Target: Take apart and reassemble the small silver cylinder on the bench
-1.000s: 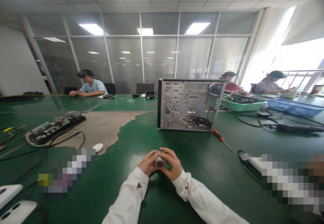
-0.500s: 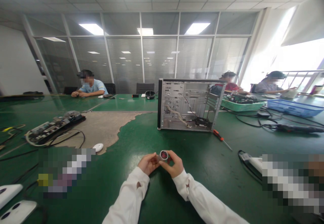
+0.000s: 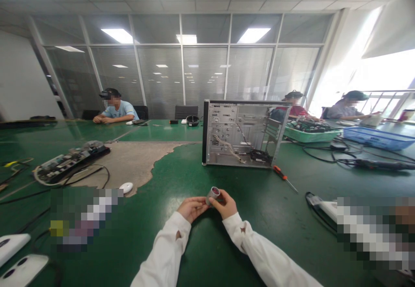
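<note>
Over the green tabletop in front of me, a small grey cylinder with a round open end and something red inside is held between my two hands. My right hand pinches it from the right, with the thumb across its near side. From the left, the fingers of my left hand reach to its lower end and bear on it. The cylinder leans, its open end up and to the right. What the red part inside is, I cannot make out.
Beyond my hands stands an open computer case. An orange-handled screwdriver lies at its right corner. A circuit board assembly lies left; green and blue baskets stand right, near cables. Several people sit across the table.
The cylinder has moved slightly up and right and tipped, so more of its side shows. My left hand's fingers are straighter against its lower end.
</note>
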A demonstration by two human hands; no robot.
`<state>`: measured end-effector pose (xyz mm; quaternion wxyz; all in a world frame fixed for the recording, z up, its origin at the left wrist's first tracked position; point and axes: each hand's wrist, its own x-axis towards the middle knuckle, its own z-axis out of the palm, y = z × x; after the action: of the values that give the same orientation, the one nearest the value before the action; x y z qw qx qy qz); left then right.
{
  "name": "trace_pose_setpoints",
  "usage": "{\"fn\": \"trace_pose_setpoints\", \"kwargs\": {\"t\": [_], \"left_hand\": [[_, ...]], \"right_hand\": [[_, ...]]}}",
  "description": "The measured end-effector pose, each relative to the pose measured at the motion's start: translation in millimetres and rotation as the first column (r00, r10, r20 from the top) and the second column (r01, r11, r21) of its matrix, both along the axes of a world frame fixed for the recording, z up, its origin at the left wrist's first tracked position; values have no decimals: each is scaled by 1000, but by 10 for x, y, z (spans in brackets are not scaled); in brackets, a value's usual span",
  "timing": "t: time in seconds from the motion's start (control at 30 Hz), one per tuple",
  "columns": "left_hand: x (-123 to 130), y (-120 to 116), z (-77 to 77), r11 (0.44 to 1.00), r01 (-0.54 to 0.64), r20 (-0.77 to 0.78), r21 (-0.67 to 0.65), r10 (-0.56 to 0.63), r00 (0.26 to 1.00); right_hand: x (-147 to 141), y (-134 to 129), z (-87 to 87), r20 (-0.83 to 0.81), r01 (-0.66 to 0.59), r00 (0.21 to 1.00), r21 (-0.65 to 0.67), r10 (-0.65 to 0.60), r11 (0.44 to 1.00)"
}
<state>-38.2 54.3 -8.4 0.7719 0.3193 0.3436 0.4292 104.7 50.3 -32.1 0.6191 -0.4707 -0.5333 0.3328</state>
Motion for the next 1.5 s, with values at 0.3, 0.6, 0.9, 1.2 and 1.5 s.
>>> {"fn": "trace_pose_setpoints", "kwargs": {"t": [0.3,0.6,0.9,1.2,1.5], "left_hand": [[1,24,-38,999,-32,14,-12,32,999],[32,9,-31,999,-45,64,-13,46,997],[131,-85,16,982,141,301,-123,-98,948],[161,-54,44,969,35,306,-243,42,951],[270,-7,2,905,-422,103,-53,425,899]], "right_hand": [[1,-37,34,-2,-29,1000,49,29,998],[4,-149,117,213,-105,976,244,53,964],[-25,-323,278,662,-390,749,466,-21,794],[-66,-326,256,729,-375,682,406,-48,833],[-159,-174,35,-314,-276,922,-119,227,954]]}}
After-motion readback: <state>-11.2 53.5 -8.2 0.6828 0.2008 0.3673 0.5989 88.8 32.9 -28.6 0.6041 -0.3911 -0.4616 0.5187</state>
